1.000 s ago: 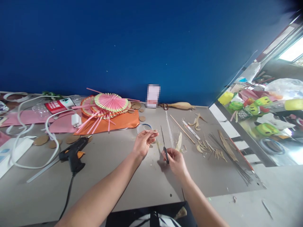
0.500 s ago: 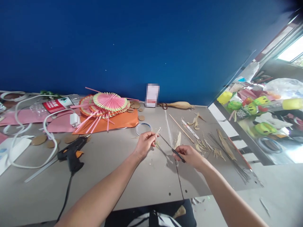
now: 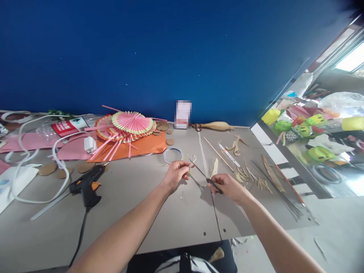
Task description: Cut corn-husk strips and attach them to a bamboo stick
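My left hand (image 3: 176, 176) pinches a thin pale strip (image 3: 193, 160), probably of dried husk, between thumb and fingertips. Its bent end sticks up past the fingers. My right hand (image 3: 227, 185) grips a pair of dark scissors (image 3: 212, 183) by the handles. The blades point up and left, their tips close beside the strip; whether they touch it I cannot tell. A piece of dried husk (image 3: 214, 167) lies just behind my right hand. Beyond my left hand rests a ring of wire (image 3: 172, 155).
A black glue gun (image 3: 87, 185) with a cord lies at left, near a white cable (image 3: 19, 197). Behind are pink paper fans (image 3: 133, 123) on orange paper (image 3: 150, 146). Husk scraps (image 3: 263, 184), a thin stick (image 3: 218, 154) and wires (image 3: 290, 206) lie at right, before a cluttered side area.
My left hand has moved very slightly right, and the strip's end now bends in a small loop. The scissors stay almost where they were.
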`<state>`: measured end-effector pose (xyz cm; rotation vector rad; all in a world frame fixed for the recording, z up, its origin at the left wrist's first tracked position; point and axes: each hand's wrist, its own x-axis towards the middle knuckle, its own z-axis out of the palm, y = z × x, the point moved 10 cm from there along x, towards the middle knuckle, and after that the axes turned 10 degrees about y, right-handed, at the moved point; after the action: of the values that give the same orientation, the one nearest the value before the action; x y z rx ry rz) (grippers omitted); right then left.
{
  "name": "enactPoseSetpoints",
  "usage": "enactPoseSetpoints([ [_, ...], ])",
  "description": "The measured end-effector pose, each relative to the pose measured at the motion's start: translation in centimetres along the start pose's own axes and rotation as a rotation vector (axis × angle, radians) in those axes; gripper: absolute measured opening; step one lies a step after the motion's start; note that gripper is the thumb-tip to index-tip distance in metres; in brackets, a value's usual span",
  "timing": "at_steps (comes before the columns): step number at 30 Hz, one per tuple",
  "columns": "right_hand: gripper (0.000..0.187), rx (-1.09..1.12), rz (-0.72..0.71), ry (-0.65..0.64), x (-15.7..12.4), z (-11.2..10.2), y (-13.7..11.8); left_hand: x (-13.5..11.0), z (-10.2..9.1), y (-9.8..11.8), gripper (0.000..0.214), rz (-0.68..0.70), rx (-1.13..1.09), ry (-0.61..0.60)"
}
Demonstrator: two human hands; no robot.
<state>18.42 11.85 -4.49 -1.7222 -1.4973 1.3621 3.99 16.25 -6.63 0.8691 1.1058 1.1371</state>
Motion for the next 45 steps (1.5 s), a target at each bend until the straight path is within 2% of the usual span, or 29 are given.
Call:
enactPoseSetpoints([
  [8,0.036,0.015,-0.034,0.001,0.3,-0.2,0.3,0.0,0.1,-0.1,0.017,-0.008,-0.011,-0.006],
  [14,0.031,0.035,-0.025,0.049,0.1,-0.3,0.1,0.0,0.0,-0.4,0.018,-0.037,-0.01,0.004],
  [18,0.028,0.06,-0.032,0.076,-0.3,-0.3,-0.5,0.0,0.0,-0.3,0.019,-0.056,-0.075,0.005],
  [23,0.024,0.115,-0.014,0.06,-0.6,0.4,-0.7,0.3,-1.0,0.3,0.02,-0.034,-0.233,0.09],
  [27,0.024,0.169,-0.002,0.091,-0.6,0.6,-0.2,0.6,-1.2,-0.1,0.024,-0.091,-0.327,0.093],
  [33,0.026,0.195,-0.01,0.101,-0.3,1.3,0.7,0.6,-1.3,-0.6,0.023,-0.143,-0.368,0.094],
  [45,0.027,0.279,0.005,0.145,-1.2,1.6,1.1,0.7,-1.2,-0.4,0.025,-0.128,-0.39,0.098],
])
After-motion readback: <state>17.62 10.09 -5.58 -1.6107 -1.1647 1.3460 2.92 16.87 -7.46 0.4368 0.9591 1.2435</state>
